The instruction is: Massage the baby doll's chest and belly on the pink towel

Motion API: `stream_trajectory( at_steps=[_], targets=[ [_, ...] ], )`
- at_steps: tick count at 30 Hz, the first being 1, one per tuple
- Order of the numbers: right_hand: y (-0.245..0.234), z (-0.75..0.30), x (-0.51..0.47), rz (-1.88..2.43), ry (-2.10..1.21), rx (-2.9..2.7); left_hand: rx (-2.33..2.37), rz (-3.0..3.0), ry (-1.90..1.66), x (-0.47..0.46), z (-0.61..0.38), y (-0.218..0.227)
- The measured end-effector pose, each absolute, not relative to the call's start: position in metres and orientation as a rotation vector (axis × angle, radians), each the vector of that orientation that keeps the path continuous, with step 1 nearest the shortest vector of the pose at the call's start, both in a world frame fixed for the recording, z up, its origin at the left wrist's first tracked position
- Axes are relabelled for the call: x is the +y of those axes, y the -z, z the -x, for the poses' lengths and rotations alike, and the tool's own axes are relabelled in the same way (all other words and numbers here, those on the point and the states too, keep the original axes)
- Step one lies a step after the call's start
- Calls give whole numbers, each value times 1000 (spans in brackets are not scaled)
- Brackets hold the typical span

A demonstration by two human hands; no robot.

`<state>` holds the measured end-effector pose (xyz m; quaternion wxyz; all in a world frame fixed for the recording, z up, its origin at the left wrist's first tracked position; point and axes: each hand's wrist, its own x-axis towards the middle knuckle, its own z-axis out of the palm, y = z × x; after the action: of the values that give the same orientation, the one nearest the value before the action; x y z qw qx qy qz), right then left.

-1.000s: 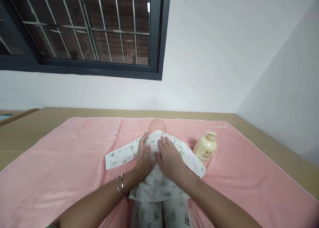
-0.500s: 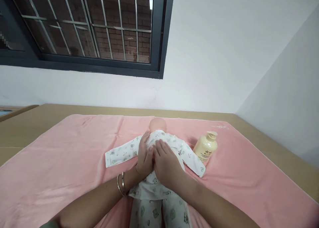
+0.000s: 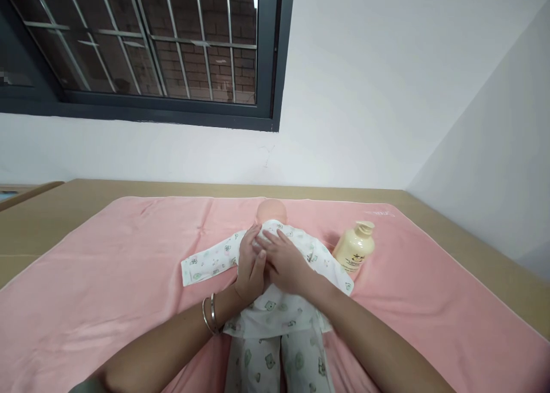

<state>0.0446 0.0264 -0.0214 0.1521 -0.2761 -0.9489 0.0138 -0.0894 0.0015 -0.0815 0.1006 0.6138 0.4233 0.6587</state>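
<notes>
A baby doll (image 3: pixel 271 211) lies with the back of its bald head toward me, dressed in a white printed top (image 3: pixel 283 311) and matching trousers (image 3: pixel 262 358). Its sleeves spread out to both sides. My left hand (image 3: pixel 249 270), with two bangles (image 3: pixel 208 314) at the wrist, rests on the upper back of the top, fingers stretched out. Lying beside and partly against it, my right hand (image 3: pixel 287 264) is on the same part of the back, fingers extended and a little apart. Neither hand grips anything. The cloth beneath the palms is hidden.
A cream pump-type bottle (image 3: pixel 356 248) leans near the doll's right-hand sleeve. The pink blanket (image 3: pixel 112 278) covers much of the wooden surface (image 3: pixel 55 227). Behind it rise a white wall (image 3: pixel 352 95) and a dark-framed window (image 3: pixel 277 61) with metal bars.
My right hand has shifted slightly up and turned leftward toward my left hand, its fingers spreading. My left hand stays nearly in place. The camera view has shifted slightly.
</notes>
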Motion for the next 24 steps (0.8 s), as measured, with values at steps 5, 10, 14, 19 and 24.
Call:
stream_trajectory(
  at_steps=[5,10,14,19,24],
  targets=[
    [23,-42,26,1423,1,-2463,1254,-1791,-1944,3,89,82],
    [25,-41,10,1030,44,-2707,1284,-1840,-1911,1,90,80],
    [21,-53,47,1178,-83,-2605,1303,-1876,-1930,1,89,80],
    [33,-52,34,1517,-15,-2370,1465,-1838,-1813,14,91,81],
    [38,-46,9,1239,42,-2469,1797,-1940,-1371,29,97,77]
  ],
)
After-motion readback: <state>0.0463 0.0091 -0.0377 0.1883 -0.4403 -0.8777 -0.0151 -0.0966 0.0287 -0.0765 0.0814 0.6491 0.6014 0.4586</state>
